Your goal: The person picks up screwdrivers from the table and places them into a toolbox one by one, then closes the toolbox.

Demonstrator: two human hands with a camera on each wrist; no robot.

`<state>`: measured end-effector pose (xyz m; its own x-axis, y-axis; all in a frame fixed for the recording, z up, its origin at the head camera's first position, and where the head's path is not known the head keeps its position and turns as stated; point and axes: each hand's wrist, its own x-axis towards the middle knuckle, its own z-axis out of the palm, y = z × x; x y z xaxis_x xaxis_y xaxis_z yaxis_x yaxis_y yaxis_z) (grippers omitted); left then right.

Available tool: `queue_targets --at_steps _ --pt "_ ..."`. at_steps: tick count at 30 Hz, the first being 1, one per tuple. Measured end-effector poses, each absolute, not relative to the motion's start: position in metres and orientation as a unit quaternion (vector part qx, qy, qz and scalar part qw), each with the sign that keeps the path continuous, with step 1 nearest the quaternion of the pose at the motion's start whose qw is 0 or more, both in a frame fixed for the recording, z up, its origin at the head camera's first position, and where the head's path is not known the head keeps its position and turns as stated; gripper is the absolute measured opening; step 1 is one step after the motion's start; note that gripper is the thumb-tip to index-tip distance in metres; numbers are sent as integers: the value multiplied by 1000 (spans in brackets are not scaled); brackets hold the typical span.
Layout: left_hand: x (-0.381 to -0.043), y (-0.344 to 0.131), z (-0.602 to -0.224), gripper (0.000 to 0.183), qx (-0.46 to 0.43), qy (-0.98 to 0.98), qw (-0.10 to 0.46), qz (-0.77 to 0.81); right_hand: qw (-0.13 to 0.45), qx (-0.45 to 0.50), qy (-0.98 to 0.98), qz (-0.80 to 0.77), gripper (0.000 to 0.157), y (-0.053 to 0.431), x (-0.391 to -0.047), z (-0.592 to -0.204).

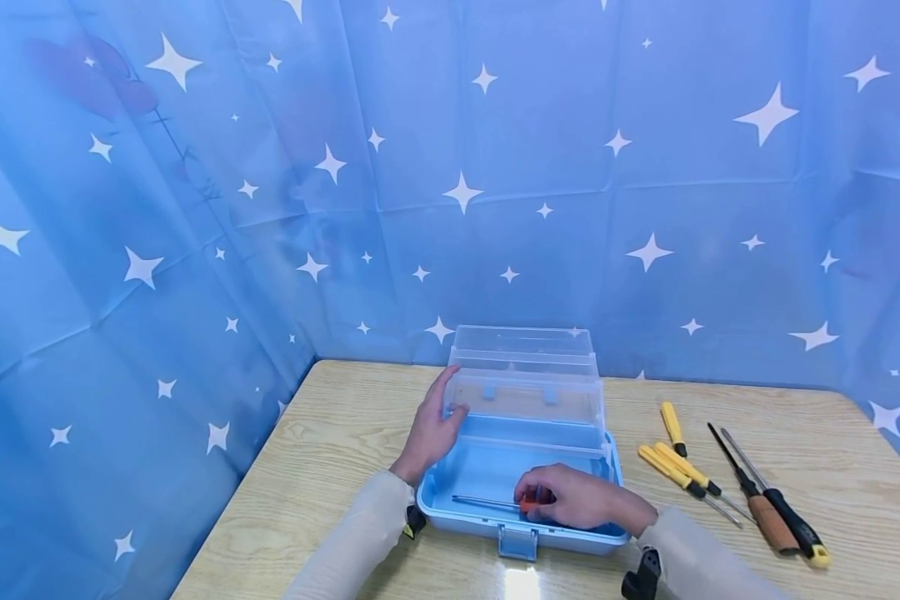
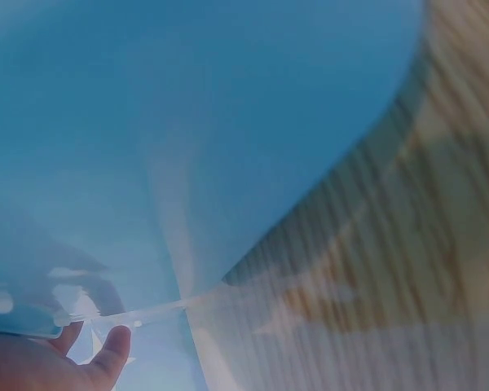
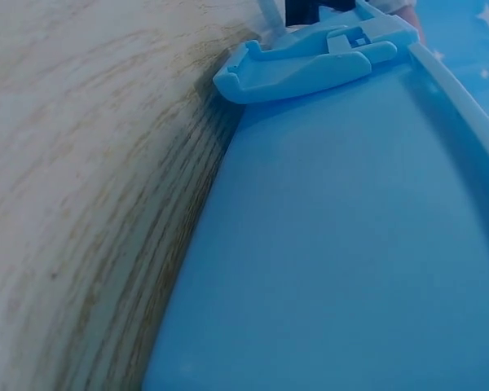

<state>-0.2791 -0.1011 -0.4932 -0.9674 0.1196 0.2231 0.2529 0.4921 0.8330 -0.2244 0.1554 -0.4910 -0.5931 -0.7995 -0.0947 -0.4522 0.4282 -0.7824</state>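
Note:
A light blue plastic toolbox (image 1: 480,527) stands on the table with its clear lid (image 1: 525,396) raised. My left hand (image 1: 432,425) is at the lid's left side, fingers fairly straight and thumb spread; in the left wrist view, its thumb (image 2: 112,354) shows by the lid's edge. Inside the box, near the front wall, my right hand (image 1: 573,497) grips the red handle of a screwdriver (image 1: 487,502), whose metal shaft points left. The right wrist view shows the box's front wall (image 3: 326,228) and its latch (image 3: 301,73), but not the right hand's fingers.
Right of the box lie several yellow-handled tools (image 1: 672,427), some with metal shafts. Beside them are a tool with a brown handle (image 1: 774,525) and a screwdriver with a black-and-yellow handle (image 1: 795,523). A blue star-patterned curtain (image 1: 540,250) hangs behind the wooden table (image 1: 345,425).

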Motion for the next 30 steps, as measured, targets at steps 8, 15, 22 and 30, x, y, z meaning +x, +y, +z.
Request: queue_targets --at_steps 8,15,22,30 --pt "-279 -101 -493 61 -110 -857 67 -499 235 -380 817 -364 17 156 -224 -491" --pt "-279 -101 -493 60 -110 -857 68 -499 236 -382 811 -375 16 155 -223 -490" --pt "-279 -101 -494 59 -108 -858 64 -498 241 -369 812 -383 16 155 -222 -489" --pt "-278 -101 -492 60 -114 -856 72 -499 237 -360 816 -384 18 157 -220 -481"
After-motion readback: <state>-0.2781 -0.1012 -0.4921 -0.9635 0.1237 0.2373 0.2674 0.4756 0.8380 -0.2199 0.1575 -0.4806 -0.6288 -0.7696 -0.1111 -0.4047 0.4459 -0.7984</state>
